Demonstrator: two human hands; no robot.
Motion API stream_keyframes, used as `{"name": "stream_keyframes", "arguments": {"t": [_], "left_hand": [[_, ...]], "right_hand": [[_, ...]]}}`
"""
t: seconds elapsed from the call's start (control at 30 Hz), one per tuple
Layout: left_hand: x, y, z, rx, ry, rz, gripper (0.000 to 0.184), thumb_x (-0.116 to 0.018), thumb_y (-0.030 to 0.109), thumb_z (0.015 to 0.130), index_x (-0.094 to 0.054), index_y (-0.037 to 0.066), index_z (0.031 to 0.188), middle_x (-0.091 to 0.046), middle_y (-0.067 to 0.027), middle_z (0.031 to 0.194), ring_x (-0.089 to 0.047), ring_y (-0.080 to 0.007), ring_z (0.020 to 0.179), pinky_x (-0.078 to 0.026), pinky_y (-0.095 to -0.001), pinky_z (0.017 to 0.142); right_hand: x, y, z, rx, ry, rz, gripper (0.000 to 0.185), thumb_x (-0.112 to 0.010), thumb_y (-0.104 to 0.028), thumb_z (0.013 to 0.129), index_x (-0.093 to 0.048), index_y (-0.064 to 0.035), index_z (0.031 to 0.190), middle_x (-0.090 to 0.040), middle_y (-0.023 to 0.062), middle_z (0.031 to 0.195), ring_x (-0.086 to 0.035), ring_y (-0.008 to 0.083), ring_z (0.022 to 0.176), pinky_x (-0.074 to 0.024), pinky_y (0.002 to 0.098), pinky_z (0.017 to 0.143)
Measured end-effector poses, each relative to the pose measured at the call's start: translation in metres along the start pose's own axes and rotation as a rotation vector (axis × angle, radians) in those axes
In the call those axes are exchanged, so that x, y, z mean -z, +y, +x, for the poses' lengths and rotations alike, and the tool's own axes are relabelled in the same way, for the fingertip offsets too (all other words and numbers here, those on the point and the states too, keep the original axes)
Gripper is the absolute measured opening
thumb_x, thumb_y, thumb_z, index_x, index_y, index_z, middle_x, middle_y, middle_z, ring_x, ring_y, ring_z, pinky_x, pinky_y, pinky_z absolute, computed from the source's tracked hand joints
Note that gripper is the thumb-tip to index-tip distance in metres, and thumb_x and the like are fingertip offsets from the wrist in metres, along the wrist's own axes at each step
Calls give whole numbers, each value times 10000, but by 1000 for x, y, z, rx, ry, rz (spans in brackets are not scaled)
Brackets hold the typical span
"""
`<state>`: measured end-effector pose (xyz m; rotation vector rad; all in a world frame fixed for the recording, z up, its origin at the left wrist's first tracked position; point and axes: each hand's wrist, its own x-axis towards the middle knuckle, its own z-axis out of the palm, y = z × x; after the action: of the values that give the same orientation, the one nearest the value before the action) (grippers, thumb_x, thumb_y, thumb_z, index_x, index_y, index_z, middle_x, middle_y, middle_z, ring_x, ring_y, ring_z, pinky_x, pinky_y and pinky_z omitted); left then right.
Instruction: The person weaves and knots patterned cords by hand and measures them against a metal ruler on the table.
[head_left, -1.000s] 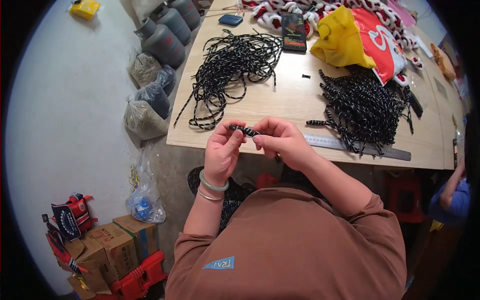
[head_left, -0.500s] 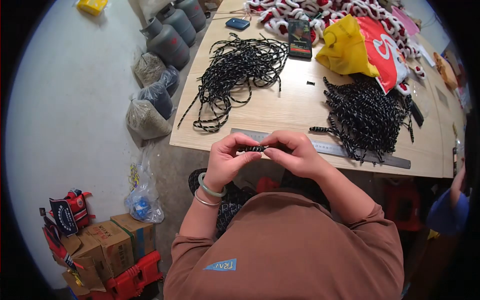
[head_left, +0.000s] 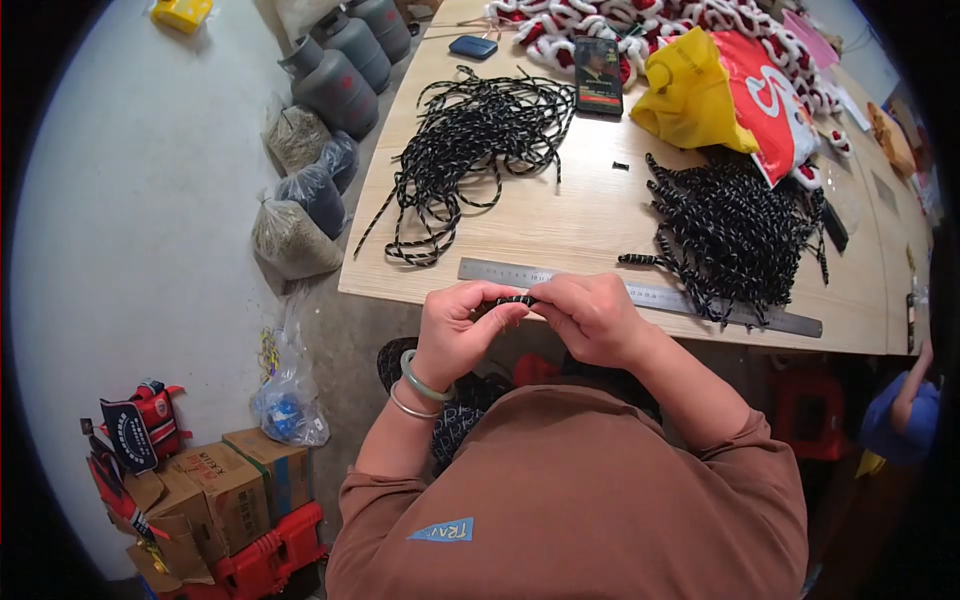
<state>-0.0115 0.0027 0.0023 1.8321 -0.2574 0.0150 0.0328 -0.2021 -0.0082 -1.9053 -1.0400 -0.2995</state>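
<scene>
I see the left hand (head_left: pixel 458 328) and right hand (head_left: pixel 595 315) gripping a short, black-and-white wrapped cord (head_left: pixel 515 300) between their fingers. Just beyond the fingers, a silver metal ruler (head_left: pixel 497 270) lies on the pale wooden worktop (head_left: pixel 590 220); farther off to their left sprawls a tangle of black-and-white cord (head_left: pixel 485 125).

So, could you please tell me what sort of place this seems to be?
Probably a small craft workshop, perhaps in a home: a tangle of black cord and a long ruler lie on the table, with gas cylinders near the wall.
</scene>
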Motion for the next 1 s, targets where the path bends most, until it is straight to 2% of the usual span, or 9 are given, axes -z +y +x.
{"name": "stream_keyframes", "arguments": {"t": [0.07, 0.2, 0.37, 0.5, 0.63, 0.67, 0.73, 0.93, 1.0], "left_hand": [[-1, -2, 0, -13, 12, 32, 165, -705, 28, 860, -678, -35, 1010, -693, -39, 772, -616, -64, 658, -492, -199, 606], [3, -5, 3, 239, -66, -303, 125, -702, 55, 875, -674, -25, 967, -692, -52, 797, -633, -79, 705, -505, -210, 644], [7, 0, 7, 280, -128, -472, 90, -714, 51, 864, -676, -7, 922, -692, -38, 877, -634, -81, 787, -514, -223, 685], [7, -4, 9, -183, -80, -13, 142, -742, -10, 789, -672, 10, 910, -684, -54, 852, -632, -147, 739, -500, -266, 657], [6, 1, 13, -647, -23, 370, 216, -762, -45, 726, -666, 11, 911, -673, -100, 823, -621, -211, 705, -480, -295, 637], [5, 0, 13, -720, -5, 412, 217, -764, -39, 721, -669, 15, 909, -671, -108, 820, -621, -219, 706, -481, -295, 633], [4, 11, 10, -510, -14, 344, 217, -765, -21, 731, -676, 16, 926, -677, -106, 828, -625, -214, 712, -486, -298, 631], [3, 13, 13, -274, -140, 340, 215, -758, 20, 754, -663, 1, 946, -666, -100, 833, -618, -226, 722, -495, -303, 656], [3, 11, 14, -275, -152, 362, 213, -762, 10, 738, -659, 5, 925, -655, -101, 827, -611, -240, 724, -492, -313, 657]], "right_hand": [[1, -2, 0, 30, 3, -61, 114, -660, -56, 790, -610, -60, 892, -607, 80, 696, -619, 273, 599, -470, 372, 479], [3, -3, 0, 72, -21, -146, 122, -652, -43, 776, -608, -63, 888, -590, 67, 678, -614, 258, 585, -461, 360, 453], [-2, 2, -6, -12, -20, 41, 66, -649, -60, 812, -636, -46, 875, -629, 72, 723, -620, 228, 593, -473, 359, 500], [2, -1, -6, -508, -139, 532, 95, -664, -101, 877, -675, -13, 914, -661, 37, 771, -591, 98, 662, -465, 286, 590], [9, 1, -3, -812, -158, 1105, 146, -663, -126, 912, -690, 17, 924, -654, -17, 833, -547, 52, 759, -434, 219, 683], [10, 1, -3, -825, -164, 1091, 141, -664, -126, 909, -689, 12, 922, -654, -12, 817, -550, 53, 750, -439, 225, 671], [10, 1, -2, -848, -174, 1065, 131, -665, -126, 904, -688, 3, 917, -652, -2, 786, -555, 55, 731, -448, 236, 647], [1, 5, -10, -307, -101, 373, 102, -660, -103, 872, -671, -16, 924, -648, 82, 720, -580, 116, 644, -467, 298, 575], [2, 3, -10, -377, -119, 409, 107, -656, -108, 875, -669, -7, 907, -660, 76, 732, -587, 133, 648, -472, 306, 587]]}}
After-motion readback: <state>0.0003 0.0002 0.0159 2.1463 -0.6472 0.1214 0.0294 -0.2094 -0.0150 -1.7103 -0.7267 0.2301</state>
